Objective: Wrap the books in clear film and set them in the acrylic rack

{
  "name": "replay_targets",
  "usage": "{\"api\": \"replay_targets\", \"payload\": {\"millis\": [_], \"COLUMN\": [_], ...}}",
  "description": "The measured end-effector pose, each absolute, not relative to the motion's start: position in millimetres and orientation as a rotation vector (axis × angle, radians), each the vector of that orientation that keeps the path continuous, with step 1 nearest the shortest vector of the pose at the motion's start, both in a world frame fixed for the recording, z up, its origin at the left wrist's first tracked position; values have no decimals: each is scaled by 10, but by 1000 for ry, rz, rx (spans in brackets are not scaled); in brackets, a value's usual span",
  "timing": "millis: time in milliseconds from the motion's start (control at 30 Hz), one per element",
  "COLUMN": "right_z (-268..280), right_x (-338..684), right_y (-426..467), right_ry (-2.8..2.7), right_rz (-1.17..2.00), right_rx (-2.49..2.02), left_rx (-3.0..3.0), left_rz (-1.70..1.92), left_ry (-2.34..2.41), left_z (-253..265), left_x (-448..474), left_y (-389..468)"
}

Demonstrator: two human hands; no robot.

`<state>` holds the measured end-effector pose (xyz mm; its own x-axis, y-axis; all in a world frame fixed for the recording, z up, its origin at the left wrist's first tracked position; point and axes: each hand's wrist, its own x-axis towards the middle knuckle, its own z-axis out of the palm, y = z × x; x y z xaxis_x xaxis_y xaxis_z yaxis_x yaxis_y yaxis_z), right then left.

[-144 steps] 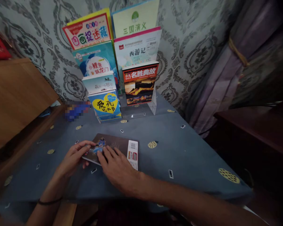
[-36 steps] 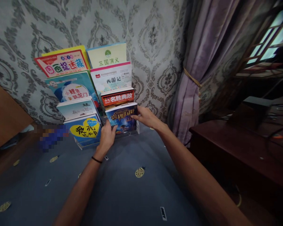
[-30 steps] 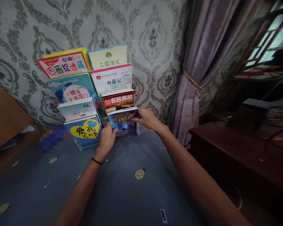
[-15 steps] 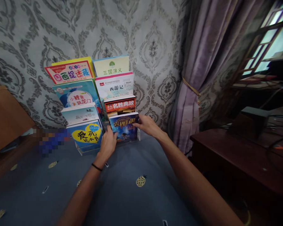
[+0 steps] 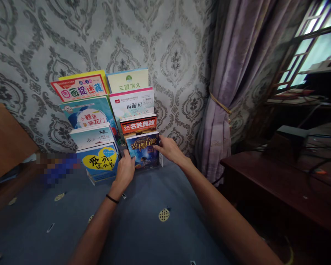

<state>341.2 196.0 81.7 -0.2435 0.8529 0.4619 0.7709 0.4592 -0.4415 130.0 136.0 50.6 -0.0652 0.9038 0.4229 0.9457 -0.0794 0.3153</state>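
The dark blue book [image 5: 143, 152] stands at the front of the right-hand column of the clear stand [image 5: 161, 161], leaning back a little, its paper cover carrying curly gold lettering over a glowing picture. And here's the grip, 1 hand on each side! The left hand [image 5: 125, 169] has its fingers curled at the left edge, thumb on the front; the right hand [image 5: 169, 149] pinches the right edge, thumb in front, fingers mostly out of sight. Both are nearly closed, with just the book's thickness between.

Look behind it: the red-topped book [image 5: 140, 125] shows a flat band of white characters. To the left, the yellow-heart book [image 5: 99, 162] is all smooth, bright cover. Underfoot for the stand, the desk [image 5: 179, 213] wears soft grey-blue cloth dotted with oval pineapples. Scrolling damask wallpaper [image 5: 176, 29] backs it all, and the lilac curtain [image 5: 237, 73] falls in soft folds, cinched by a twisted cord [image 5: 220, 103].

And what a change! 4.8 seconds ago a dark book lay flat on the desk under both hands, and the red-topped cover stood in full view; now its lower part is hidden. Since 1.2 seconds back, the dark blue book sits lower, down by the stand's front lip, both hands still at its edges.
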Motion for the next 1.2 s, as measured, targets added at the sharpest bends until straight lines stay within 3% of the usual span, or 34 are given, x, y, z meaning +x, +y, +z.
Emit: {"api": "replay_targets", "payload": {"millis": [1200], "right_z": [766], "right_x": [3366], "right_y": [1981], "right_ry": [-2001], "right_rz": [173], "right_rx": [-1355], "left_rx": [-2107], "left_rz": [-768], "left_ry": [-2041], "left_z": [461], "left_x": [1267], "left_y": [1377]}}
